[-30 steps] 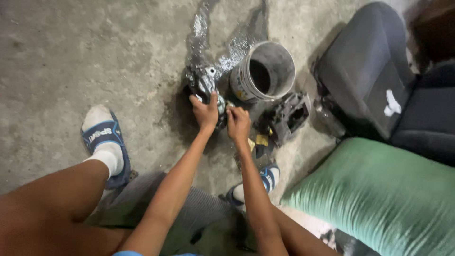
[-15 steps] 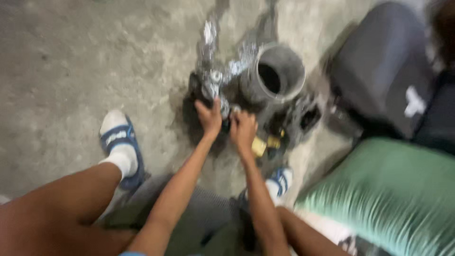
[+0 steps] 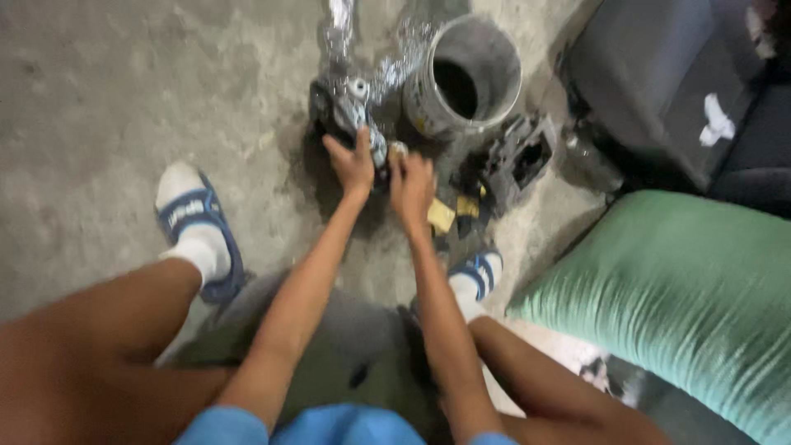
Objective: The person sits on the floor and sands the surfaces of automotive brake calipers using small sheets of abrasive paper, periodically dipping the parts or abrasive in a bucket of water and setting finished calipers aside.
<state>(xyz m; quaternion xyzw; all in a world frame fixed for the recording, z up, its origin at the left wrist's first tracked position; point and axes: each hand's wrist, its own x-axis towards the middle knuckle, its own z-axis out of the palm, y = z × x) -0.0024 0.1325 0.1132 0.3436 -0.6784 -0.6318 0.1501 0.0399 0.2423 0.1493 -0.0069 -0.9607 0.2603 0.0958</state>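
Two hands (image 3: 383, 173) grip one metal part (image 3: 346, 111) beside one bucket (image 3: 465, 78).

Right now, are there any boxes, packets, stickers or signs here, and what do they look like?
Bucket: round, grey, open, on its side on the floor beyond the hands, with a blurred yellowish label patch low on its wall.
Sack: big, green, woven, at the right.
Two small yellow pieces: flat, on the floor beside the right hand; too blurred to tell if packets.
No signs or screens.
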